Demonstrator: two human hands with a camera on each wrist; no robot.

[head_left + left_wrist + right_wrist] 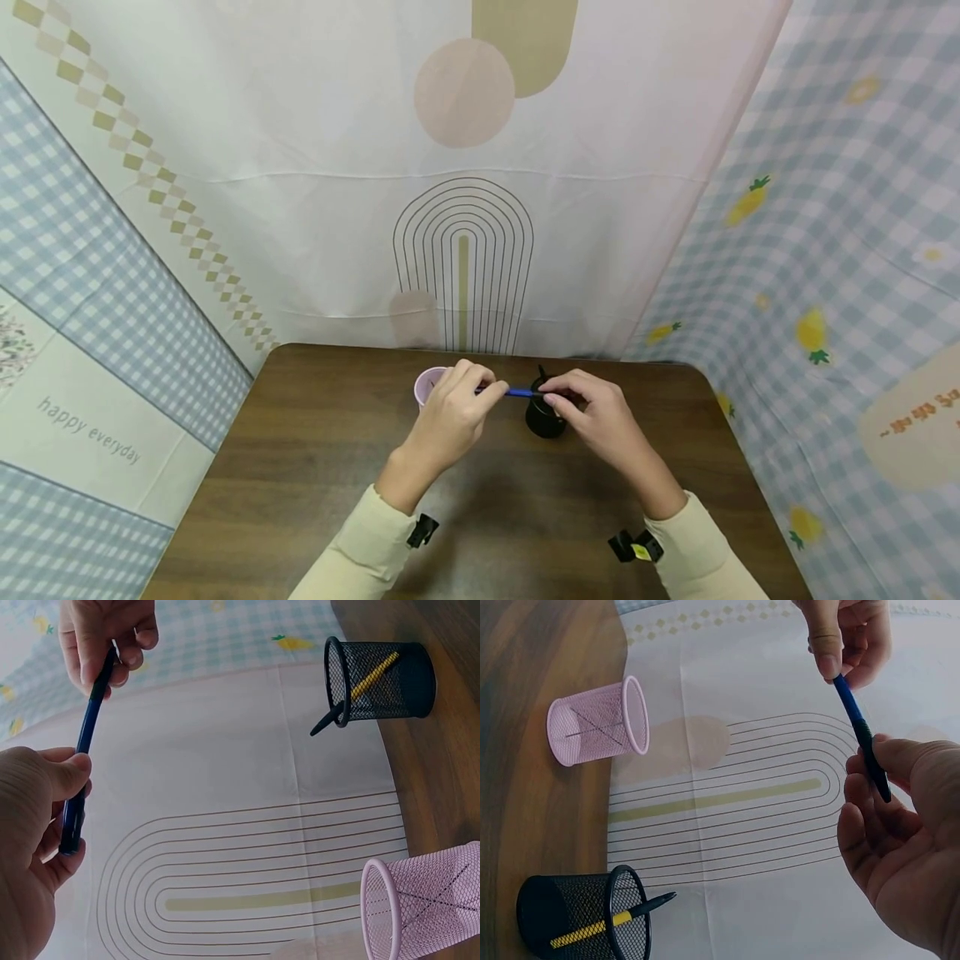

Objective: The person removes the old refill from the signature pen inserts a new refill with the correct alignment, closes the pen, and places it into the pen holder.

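Observation:
A blue pen point(519, 392) with a dark grip and tip is held level between both hands above the table. My left hand point(459, 407) pinches its blue end between thumb and fingers. At the dark tip end, my right hand point(596, 410) pinches it. Below and beside the right hand stands a black mesh pen cup point(386, 679); a yellow pen point(592, 930) with a black end leans in it, sticking out over the rim. A pink mesh cup point(592, 727) stands near the left hand, which partly hides it in the head view.
The brown wooden table point(300, 450) ends at a hanging patterned cloth point(337, 250) behind the cups. Checked cloths point(825, 250) hang at both sides. A black wrist device point(422, 531) sits by each sleeve.

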